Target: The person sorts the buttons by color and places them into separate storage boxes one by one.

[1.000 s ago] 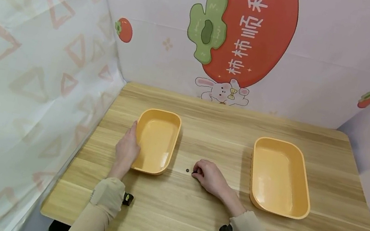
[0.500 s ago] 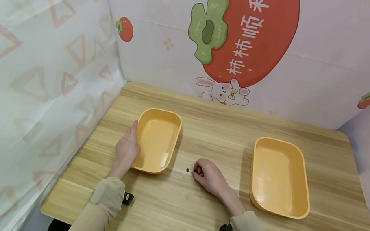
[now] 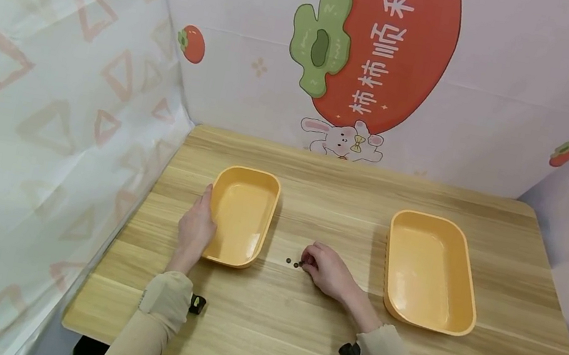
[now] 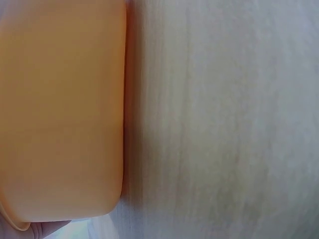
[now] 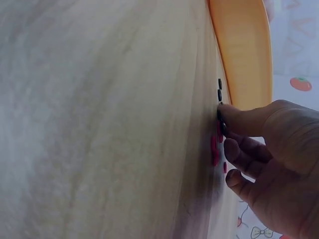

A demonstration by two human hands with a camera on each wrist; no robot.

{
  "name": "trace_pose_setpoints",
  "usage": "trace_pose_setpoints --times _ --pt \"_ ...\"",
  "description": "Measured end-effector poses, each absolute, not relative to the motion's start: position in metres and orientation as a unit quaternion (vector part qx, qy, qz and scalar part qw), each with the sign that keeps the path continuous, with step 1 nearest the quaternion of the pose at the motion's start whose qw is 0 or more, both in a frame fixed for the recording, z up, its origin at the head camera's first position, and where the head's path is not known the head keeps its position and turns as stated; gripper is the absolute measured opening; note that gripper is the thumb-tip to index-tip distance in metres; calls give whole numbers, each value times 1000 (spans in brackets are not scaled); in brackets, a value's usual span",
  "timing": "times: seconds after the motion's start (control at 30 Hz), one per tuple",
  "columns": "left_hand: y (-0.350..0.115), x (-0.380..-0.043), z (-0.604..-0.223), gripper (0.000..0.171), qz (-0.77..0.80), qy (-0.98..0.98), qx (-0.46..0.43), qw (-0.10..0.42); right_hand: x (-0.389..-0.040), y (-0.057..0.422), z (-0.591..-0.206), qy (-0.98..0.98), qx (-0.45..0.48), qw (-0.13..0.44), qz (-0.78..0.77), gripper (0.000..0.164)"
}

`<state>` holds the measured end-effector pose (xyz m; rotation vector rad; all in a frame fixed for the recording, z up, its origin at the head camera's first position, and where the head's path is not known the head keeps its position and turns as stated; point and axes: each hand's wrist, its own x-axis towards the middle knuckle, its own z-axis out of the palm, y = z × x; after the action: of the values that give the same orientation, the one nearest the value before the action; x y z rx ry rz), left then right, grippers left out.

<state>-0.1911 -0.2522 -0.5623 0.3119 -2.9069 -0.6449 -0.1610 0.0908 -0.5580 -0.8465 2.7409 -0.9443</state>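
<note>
My left hand (image 3: 196, 230) grips the left wall of the left yellow plastic tray (image 3: 269, 225); in the left wrist view a bit of the fingers (image 4: 50, 227) shows by its rim. Right of this tray, a small dark disc (image 3: 289, 261) and another dark disc (image 3: 296, 264) lie on the table. My right hand (image 3: 328, 269) is beside them, its thumb and index finger pinching a small black disc (image 5: 223, 127) at the table surface. Several small red pieces (image 5: 215, 150) lie under the curled fingers in the right wrist view; the head view hides them behind the hand.
A second yellow tray (image 3: 426, 272) stands on the right of the wooden table (image 3: 257, 331), with nothing seen inside it. Printed curtains hang behind (image 3: 243, 88) and at the left (image 3: 41, 128). The table's front edge lies below the forearms.
My right hand has shifted slightly to the right and away from the body, so a second dark disc now shows beside the first. My left hand and the trays stay nearly still.
</note>
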Motion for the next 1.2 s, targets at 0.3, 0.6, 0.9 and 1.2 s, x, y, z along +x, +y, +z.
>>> trace_pose_setpoints --times 0.3,0.6,0.9,1.2 --pt "-239 -177 -529 83 -216 -969 113 36 -163 89 -562 896 -284 62 -335 14" --pt "-253 -185 -551 90 -208 -971 104 49 -167 88 -564 862 -226 68 -448 10" --pt "-270 -201 -587 93 -216 -969 112 38 -171 90 -561 804 -125 106 -572 15" --pt "-258 -194 -563 89 -226 -967 110 38 -172 85 -554 815 -131 77 -558 16"
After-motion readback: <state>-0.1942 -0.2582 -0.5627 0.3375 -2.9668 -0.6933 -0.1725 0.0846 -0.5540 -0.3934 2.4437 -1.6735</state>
